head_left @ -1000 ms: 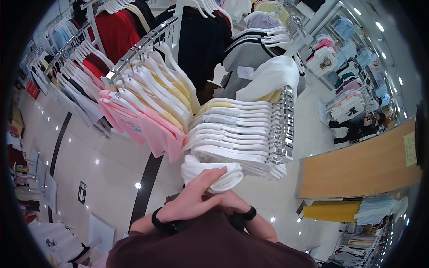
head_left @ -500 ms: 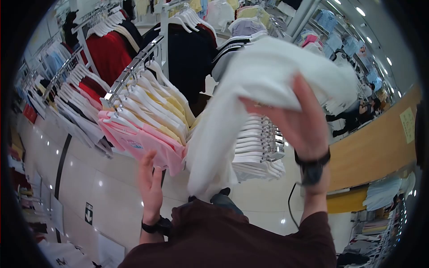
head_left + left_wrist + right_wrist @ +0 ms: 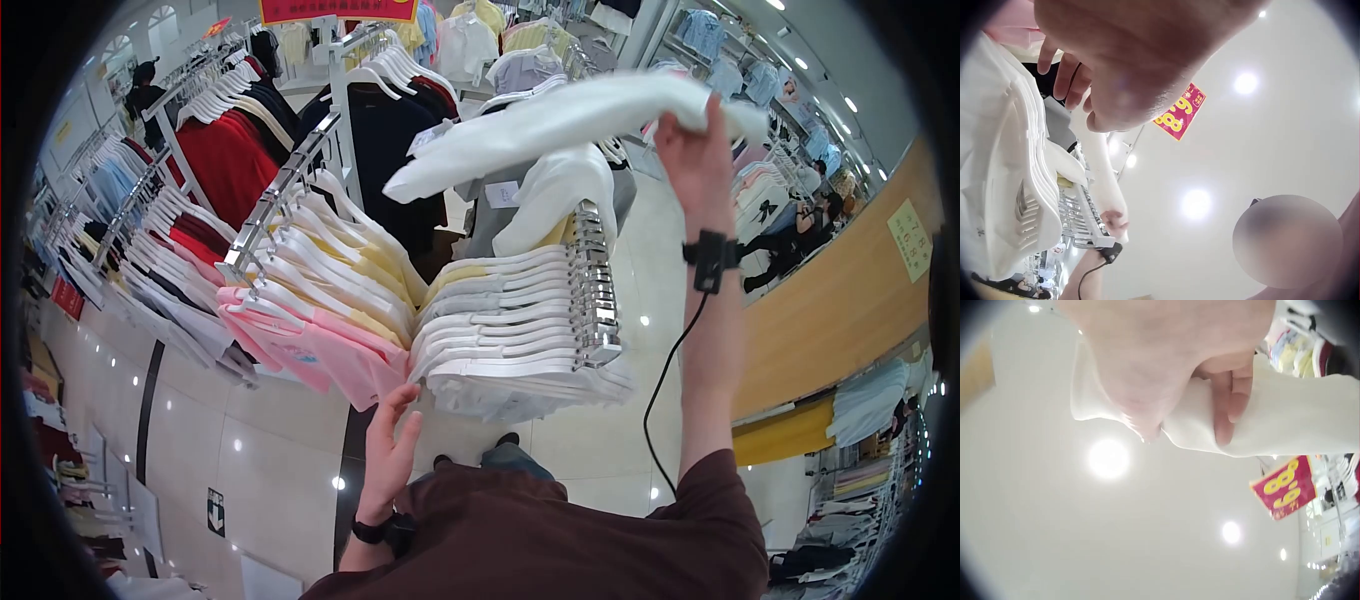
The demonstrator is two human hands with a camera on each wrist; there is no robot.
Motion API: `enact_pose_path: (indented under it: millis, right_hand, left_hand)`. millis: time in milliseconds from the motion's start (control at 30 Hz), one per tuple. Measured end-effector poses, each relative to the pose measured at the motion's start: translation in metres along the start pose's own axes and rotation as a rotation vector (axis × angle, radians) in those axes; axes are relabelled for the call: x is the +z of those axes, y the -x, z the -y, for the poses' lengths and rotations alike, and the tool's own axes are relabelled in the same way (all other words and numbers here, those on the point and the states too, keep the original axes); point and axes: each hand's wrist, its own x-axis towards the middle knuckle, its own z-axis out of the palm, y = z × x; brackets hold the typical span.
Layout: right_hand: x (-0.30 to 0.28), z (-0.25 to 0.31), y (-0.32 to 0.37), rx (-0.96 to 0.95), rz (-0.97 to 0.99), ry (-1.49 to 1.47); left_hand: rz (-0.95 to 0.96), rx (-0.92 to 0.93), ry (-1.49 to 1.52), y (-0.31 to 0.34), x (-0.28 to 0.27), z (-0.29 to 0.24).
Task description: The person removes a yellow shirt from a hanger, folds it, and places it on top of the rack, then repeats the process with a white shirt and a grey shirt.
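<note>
A white garment (image 3: 550, 125) stretches through the air above the rack, its long end pointing left. My right hand (image 3: 695, 165) grips it near its right end, arm reaching far forward. In the right wrist view, the fingers (image 3: 1224, 415) press into the white cloth. My left hand (image 3: 388, 460) is held low, loosely spread with nothing in it, close to the hem of a pink shirt (image 3: 320, 345). Right of that shirt, white tops on white hangers (image 3: 500, 345) hang in a tight row. Another white garment (image 3: 560, 195) is draped over the back of this row.
A chrome rail (image 3: 598, 290) carries the hanger row; another rail (image 3: 285, 190) holds yellow, white and pink shirts. Red tops (image 3: 225, 165) hang further back. At right stands a wooden panel (image 3: 850, 310) with a yellow note. A cable (image 3: 655, 400) runs from my right wrist.
My hands were together at a bunched white garment; they parted, and my right hand swung it up and forward over the rack. My left hand moved left, then slightly right, and stayed low.
</note>
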Motion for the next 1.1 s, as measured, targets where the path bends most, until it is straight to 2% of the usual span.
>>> enact_pose_path:
  millis: [67, 133, 200, 233, 300, 400, 467, 600, 667, 700, 767, 833, 933, 967, 1000, 1067, 1100]
  right_hand:
    - [-0.077, -0.021, 0.019, 0.043, -0.162, 0.004]
    - [-0.18, -0.054, 0.036, 0.117, -0.344, 0.016]
    - [-0.216, -0.084, 0.07, 0.185, -0.476, 0.008]
    - [-0.22, -0.092, 0.079, 0.226, -0.453, -0.011]
    - [-0.208, -0.086, 0.085, 0.23, -0.414, -0.062]
    - [-0.151, -0.047, 0.086, 0.166, -0.404, -0.151]
    - [-0.14, -0.036, 0.086, 0.151, -0.402, -0.209]
    - [-0.148, -0.03, 0.082, 0.136, -0.277, -0.335]
    - [-0.123, -0.023, 0.079, 0.226, -0.288, -0.378]
    - [-0.126, -0.028, 0.076, 0.244, -0.151, -0.347]
    - [-0.1, -0.025, 0.063, 0.381, -0.095, -0.238]
    - [-0.073, -0.029, 0.046, 0.384, 0.002, -0.183]
    - [-0.047, -0.025, 0.031, 0.416, 0.176, -0.099]
    - [-0.043, -0.023, 0.029, 0.414, 0.173, -0.1]
    - [-0.04, -0.02, 0.028, 0.4, 0.2, -0.093]
    - [-0.045, -0.016, 0.03, 0.39, 0.233, -0.089]
    - [-0.056, -0.014, 0.033, 0.39, 0.177, -0.142]
  left_hand:
    - [0.079, -0.003, -0.032, -0.006, 0.006, 0.003]
    - [0.095, 0.011, -0.077, -0.012, 0.014, -0.001]
    - [0.145, 0.011, -0.144, -0.019, 0.025, -0.007]
    - [0.151, 0.005, -0.168, -0.023, 0.031, -0.007]
    - [0.157, 0.007, -0.139, -0.031, 0.047, -0.006]
    - [0.172, -0.06, -0.109, -0.047, 0.065, -0.01]
    - [0.124, 0.03, -0.137, -0.054, 0.081, -0.019]
    - [0.121, 0.073, -0.243, -0.066, 0.111, -0.033]
    - [0.144, 0.129, -0.248, -0.077, 0.125, -0.037]
    - [0.16, 0.183, -0.254, -0.085, 0.131, -0.04]
    - [0.177, 0.333, -0.217, -0.121, 0.14, -0.051]
    - [0.141, 0.483, -0.149, -0.178, 0.165, -0.078]
    - [0.085, 0.765, -0.503, -0.246, 0.213, -0.133]
    - [0.123, 0.755, -0.501, -0.264, 0.226, -0.133]
    - [0.206, 0.659, -0.487, -0.278, 0.237, -0.133]
    - [0.179, 0.634, -0.604, -0.297, 0.251, -0.123]
    - [0.175, 0.634, -0.61, -0.303, 0.25, -0.118]
